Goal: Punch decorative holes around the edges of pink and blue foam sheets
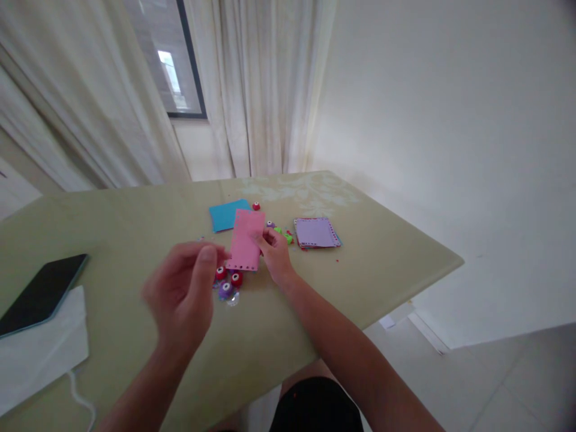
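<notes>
Pink and oblong, the card (245, 243) is held up over the worktop (382, 264), dark holes (241, 267) along its bottom edge. The right hand (276, 255) pinches its right edge; the left hand (183, 288), blurred, curls near its lower left corner; whether its fingers (219, 251) grip anything I cannot tell.

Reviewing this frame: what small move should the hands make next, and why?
Probably turn the pink card in the right hand so its left edge nears the red punches: what look like holes line the near edge, while the left edge looks plain.
</notes>
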Demonstrator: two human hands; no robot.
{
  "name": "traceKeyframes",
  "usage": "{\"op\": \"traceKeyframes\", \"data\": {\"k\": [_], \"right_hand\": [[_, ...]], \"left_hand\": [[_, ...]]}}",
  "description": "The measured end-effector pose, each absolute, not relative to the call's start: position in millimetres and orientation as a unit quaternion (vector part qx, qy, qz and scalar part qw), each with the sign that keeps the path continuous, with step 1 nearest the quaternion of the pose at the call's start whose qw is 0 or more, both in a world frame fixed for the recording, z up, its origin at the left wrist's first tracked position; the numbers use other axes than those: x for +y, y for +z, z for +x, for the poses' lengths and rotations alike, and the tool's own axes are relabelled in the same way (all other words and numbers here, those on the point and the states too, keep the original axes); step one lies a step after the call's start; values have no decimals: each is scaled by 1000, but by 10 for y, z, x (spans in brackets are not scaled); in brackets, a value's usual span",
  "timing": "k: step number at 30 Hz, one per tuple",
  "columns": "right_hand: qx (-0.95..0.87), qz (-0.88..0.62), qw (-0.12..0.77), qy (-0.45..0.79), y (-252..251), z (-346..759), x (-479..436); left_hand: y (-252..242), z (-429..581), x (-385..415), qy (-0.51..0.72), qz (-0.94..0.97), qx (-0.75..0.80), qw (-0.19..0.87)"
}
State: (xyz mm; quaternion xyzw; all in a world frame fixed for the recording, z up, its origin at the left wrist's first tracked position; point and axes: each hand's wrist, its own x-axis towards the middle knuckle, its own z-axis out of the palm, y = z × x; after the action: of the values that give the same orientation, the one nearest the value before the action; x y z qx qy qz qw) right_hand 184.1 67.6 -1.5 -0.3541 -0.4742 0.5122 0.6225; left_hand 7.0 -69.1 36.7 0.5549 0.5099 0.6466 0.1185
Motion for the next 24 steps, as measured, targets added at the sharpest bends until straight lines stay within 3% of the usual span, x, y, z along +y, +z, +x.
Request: {"op": "traceKeyframes", "data": {"k": [6,12,15,20,24], "right_hand": [[-501,-351,581,537,55,1816,602],[-508,-338,550,570,125,1776,445],[-551,-343,495,578,188,1858,416],[-761,-355,318,441,281,1988,373],[-851,-334,237,327,304,2008,342]], "left_hand": [[349,105,-71,593,541,576,154],[275,21,-74,543,538,504,402],[325,-14,-44,595,469,523,390],[311,-135,-2,674,374,527,357],[245,-129,19,681,354,514,383]]}}
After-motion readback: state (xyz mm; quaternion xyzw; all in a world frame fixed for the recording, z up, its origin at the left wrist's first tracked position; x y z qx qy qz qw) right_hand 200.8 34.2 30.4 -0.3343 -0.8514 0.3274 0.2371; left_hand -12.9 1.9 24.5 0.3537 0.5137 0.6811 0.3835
